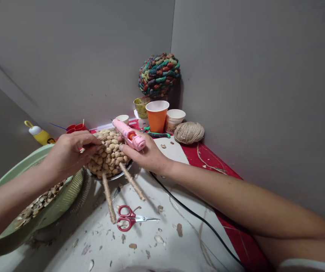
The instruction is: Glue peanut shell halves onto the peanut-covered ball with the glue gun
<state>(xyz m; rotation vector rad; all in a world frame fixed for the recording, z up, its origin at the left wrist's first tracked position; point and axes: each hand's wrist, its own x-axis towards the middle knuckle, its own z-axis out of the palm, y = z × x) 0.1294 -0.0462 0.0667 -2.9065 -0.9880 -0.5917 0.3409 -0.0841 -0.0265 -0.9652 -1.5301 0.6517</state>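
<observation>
A round form covered with peanuts in their shells (pixel 112 148) rests in a shiny bowl, of which only the rim shows. Two twine-wrapped sticks (pixel 132 182) stick out from its near side. My right hand (pixel 148 153) is closed around a pink glue gun (pixel 127 132), held over the right of the peanut-covered form. My left hand (pixel 73 149) is at the form's left side, fingers pinched together against the peanuts. Whatever those fingertips hold, if anything, is hidden. Red-handled scissors (pixel 135 218) lie in front of the sticks.
To the left is a green basin (pixel 63 198) with peanut shells. An orange cup (pixel 157 116), paper cups (pixel 175 115), a ball of twine (pixel 189 132) and a colourful peanut ball (pixel 160 75) stand at the back. A black cord (pixel 196 215) crosses the shell-littered table.
</observation>
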